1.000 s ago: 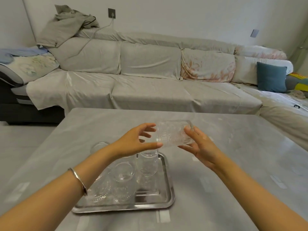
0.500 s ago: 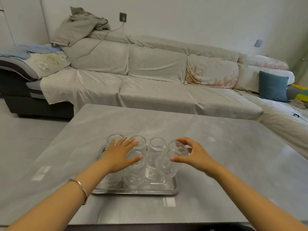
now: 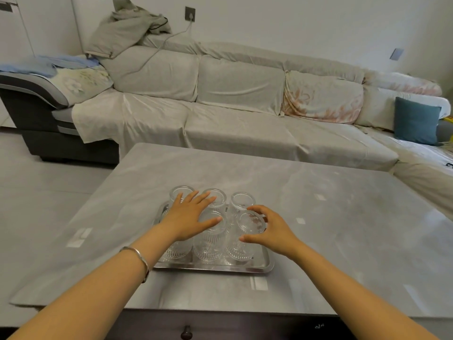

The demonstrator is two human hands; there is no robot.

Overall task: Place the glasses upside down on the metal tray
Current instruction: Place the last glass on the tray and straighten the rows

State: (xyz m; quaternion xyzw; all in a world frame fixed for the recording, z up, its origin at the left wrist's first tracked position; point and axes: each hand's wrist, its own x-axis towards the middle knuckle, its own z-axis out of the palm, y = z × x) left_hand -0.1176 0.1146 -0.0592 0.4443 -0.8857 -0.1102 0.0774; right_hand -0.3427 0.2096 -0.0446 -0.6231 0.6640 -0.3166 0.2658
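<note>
Sheet-draped sectional sofa [image 3: 235, 99] lines white walls [image 3: 294, 20] behind a grey table [image 3: 343, 217].

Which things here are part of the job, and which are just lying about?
Job: glasses, tray, left hand, right hand.
Lying about: sofa, blue cushion, bundled cloth, table.

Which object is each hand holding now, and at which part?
The right hand grips the front-right glass around its upturned base. The left hand lies flat on other glasses, holding nothing.
</note>
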